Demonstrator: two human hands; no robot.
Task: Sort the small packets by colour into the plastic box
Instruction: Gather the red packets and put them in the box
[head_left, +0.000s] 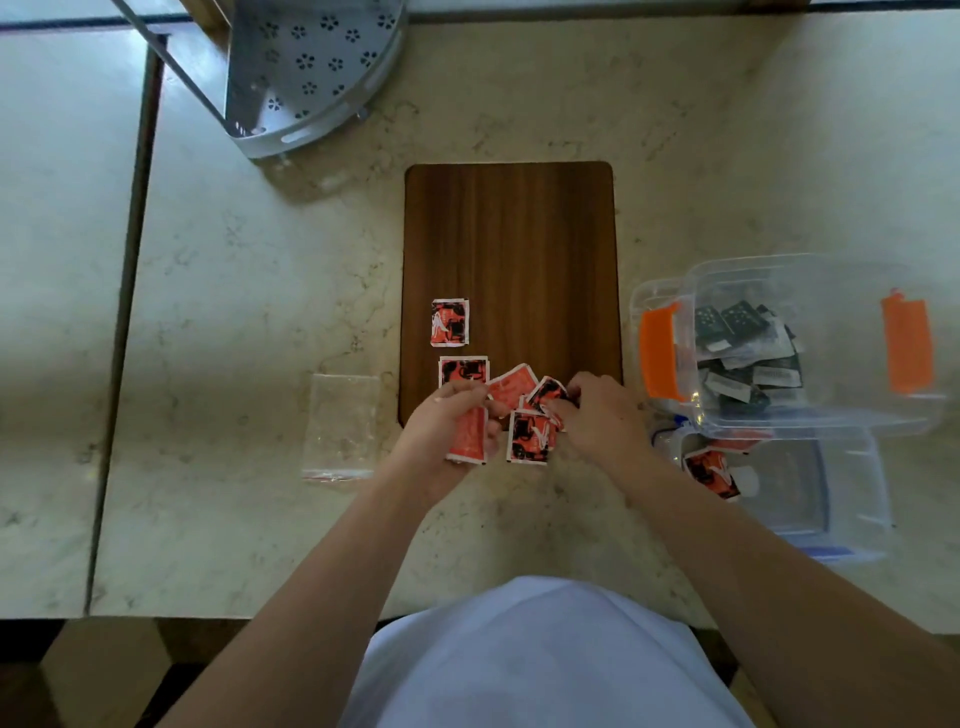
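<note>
Several red packets lie on the near end of a wooden board (511, 249); one red packet (450, 322) sits apart, farther up. My left hand (441, 421) holds a small stack of red packets (467, 439). My right hand (605, 415) pinches another red packet (545, 392) at the board's near edge. A clear plastic box (831, 415) with orange clips stands to the right, holding several black packets (748, 353). In front of it, a second clear compartment (841, 499) holds a red packet (709, 470).
An empty clear zip bag (340, 426) lies left of the board on the marble counter. A grey perforated corner rack (311, 67) stands at the back left. The counter's front edge runs just below my forearms.
</note>
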